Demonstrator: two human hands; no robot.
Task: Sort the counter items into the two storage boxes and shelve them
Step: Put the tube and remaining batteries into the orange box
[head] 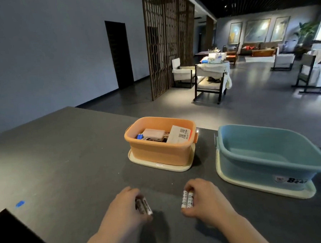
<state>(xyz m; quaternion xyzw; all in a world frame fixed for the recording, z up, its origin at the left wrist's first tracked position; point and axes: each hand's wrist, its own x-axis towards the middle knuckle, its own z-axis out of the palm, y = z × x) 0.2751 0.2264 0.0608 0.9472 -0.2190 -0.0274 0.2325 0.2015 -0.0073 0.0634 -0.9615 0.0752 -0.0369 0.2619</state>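
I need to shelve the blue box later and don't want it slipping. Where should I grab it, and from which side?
Judging by its shape, take the blue box by its rolled rim on the two short ends, one hand each, coming from above. The rim flares outward, giving fingers a lip to hook under. It looks empty, so light. It sits on a cream lid, which may stay behind when lifted.

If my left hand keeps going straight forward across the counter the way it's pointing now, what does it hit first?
Probably the cream lid under the orange plastic storage box. The left hand, holding white batteries, points roughly that way across bare dark counter, though depth is hard to judge.
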